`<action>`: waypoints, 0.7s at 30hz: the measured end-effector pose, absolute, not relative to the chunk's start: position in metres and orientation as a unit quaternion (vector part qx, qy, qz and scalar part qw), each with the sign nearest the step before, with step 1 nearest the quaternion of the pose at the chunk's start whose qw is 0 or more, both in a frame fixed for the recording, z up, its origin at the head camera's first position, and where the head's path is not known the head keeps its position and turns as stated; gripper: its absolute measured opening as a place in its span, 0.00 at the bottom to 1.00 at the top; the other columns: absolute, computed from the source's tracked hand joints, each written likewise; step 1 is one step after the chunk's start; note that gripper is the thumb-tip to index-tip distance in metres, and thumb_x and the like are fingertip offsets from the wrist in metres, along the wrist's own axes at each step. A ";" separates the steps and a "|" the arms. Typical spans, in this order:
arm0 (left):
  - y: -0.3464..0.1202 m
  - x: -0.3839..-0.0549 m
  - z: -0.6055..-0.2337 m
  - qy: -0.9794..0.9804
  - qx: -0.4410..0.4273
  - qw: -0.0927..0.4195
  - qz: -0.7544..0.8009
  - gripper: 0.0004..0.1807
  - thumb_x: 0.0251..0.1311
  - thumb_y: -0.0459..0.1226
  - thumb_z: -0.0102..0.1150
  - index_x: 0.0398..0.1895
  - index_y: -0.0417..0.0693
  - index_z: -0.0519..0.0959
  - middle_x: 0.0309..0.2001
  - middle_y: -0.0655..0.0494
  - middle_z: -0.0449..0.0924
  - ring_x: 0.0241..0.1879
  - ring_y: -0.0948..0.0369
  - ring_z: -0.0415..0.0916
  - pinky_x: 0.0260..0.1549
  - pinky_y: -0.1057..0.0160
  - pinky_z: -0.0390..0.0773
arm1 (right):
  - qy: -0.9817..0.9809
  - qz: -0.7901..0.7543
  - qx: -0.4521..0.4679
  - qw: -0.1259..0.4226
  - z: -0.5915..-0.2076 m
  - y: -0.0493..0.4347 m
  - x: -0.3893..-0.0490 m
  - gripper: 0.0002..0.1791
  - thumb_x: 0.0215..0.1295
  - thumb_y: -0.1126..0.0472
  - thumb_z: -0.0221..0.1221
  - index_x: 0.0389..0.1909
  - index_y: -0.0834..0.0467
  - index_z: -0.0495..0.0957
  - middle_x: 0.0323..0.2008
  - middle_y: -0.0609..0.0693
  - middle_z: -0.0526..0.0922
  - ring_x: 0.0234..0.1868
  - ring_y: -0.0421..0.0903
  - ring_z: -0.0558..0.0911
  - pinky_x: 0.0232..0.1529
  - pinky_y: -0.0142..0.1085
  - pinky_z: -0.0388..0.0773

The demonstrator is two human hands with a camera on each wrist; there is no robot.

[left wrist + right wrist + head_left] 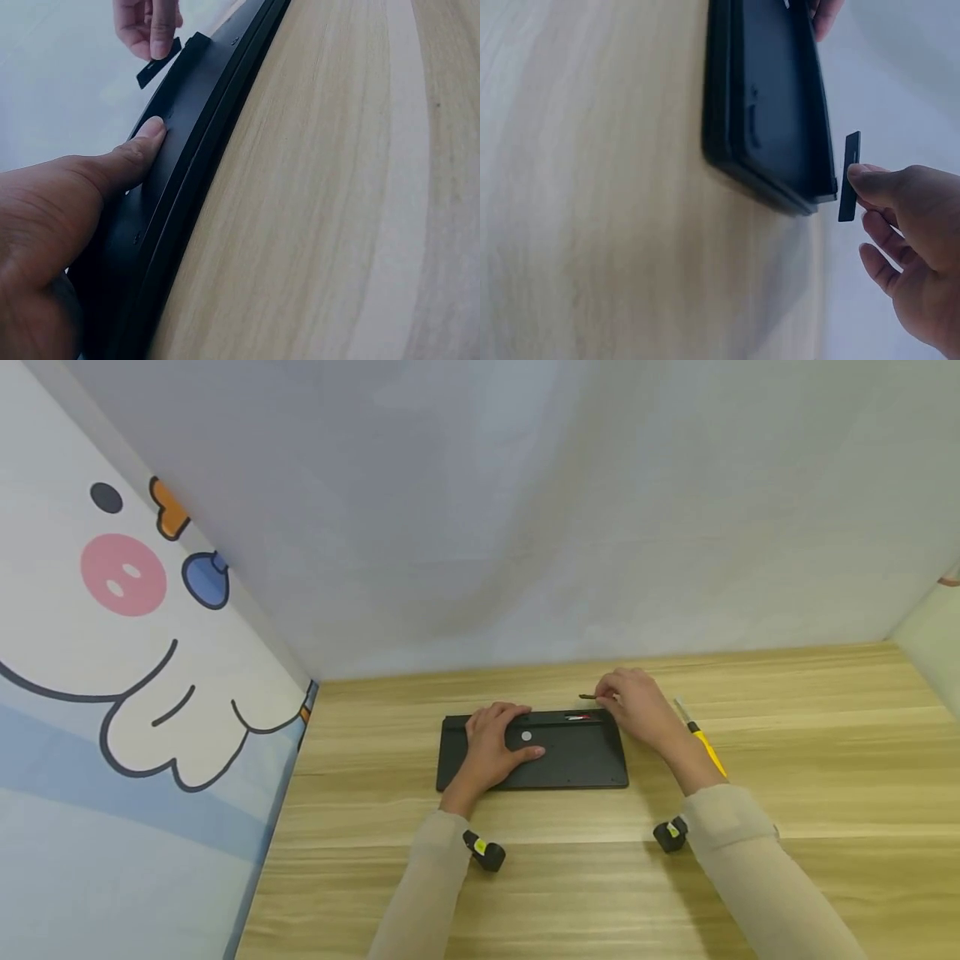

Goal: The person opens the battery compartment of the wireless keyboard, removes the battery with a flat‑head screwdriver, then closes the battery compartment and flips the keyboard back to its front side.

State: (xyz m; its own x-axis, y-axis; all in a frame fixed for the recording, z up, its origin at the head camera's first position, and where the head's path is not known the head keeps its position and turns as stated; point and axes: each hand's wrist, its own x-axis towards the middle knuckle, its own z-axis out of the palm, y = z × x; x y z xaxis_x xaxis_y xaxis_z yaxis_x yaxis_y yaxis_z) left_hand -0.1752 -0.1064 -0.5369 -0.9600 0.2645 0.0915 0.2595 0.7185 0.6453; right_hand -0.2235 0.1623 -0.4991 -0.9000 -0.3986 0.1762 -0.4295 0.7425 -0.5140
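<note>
A black keyboard [581,764] lies underside up on the table, with a round pale sticker on its back. Near its far right edge, an uncovered battery compartment [578,717] shows a bit of red and white inside. My left hand [491,747] grips the keyboard left of its middle, fingers bent at the far edge and thumb on the back. Just beyond the far right corner, my right hand [637,706] pinches a small flat black battery cover [848,196] between thumb and fingers. In the right wrist view the cover is apart from the keyboard.
A screwdriver [707,747] with a yellow and black handle lies right of the keyboard, near the right forearm. Behind the wood-grain table [360,860] rises a pale wall [525,527]. A panel with cartoon drawings [210,710] borders the left side.
</note>
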 end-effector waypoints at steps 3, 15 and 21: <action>-0.106 -0.175 -0.536 0.927 0.142 0.000 0.348 0.36 0.55 0.49 0.76 0.68 0.54 0.75 0.64 0.50 0.75 0.68 0.48 0.67 0.75 0.38 0.48 | -0.938 0.277 0.205 0.031 -0.504 0.166 -0.226 0.04 0.69 0.65 0.64 0.40 0.62 0.84 0.38 0.58 0.86 0.44 0.57 0.79 0.51 0.52 0.75; -0.107 -0.175 -0.538 0.924 0.147 -0.004 0.352 0.36 0.56 0.49 0.75 0.68 0.54 0.75 0.64 0.50 0.75 0.68 0.48 0.67 0.75 0.38 0.48 | -0.950 0.249 0.189 0.004 -0.509 0.172 -0.232 0.05 0.68 0.63 0.65 0.39 0.61 0.85 0.39 0.58 0.87 0.45 0.58 0.81 0.52 0.54 0.75; -0.107 -0.175 -0.539 0.925 0.144 -0.002 0.352 0.37 0.55 0.49 0.76 0.68 0.55 0.75 0.64 0.50 0.75 0.69 0.48 0.67 0.75 0.38 0.47 | -0.950 0.238 0.200 0.006 -0.506 0.171 -0.235 0.05 0.67 0.63 0.66 0.39 0.62 0.86 0.38 0.58 0.88 0.44 0.57 0.82 0.53 0.54 0.76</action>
State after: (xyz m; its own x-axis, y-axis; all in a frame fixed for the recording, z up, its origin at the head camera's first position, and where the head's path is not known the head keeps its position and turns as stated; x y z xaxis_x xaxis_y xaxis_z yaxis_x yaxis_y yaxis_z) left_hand -0.1749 -0.1072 -0.5388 -0.9582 0.2662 0.1046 0.2684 0.7106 0.6505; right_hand -0.2346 0.1705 -0.5064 -0.9202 -0.3766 0.1071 -0.3826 0.8067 -0.4505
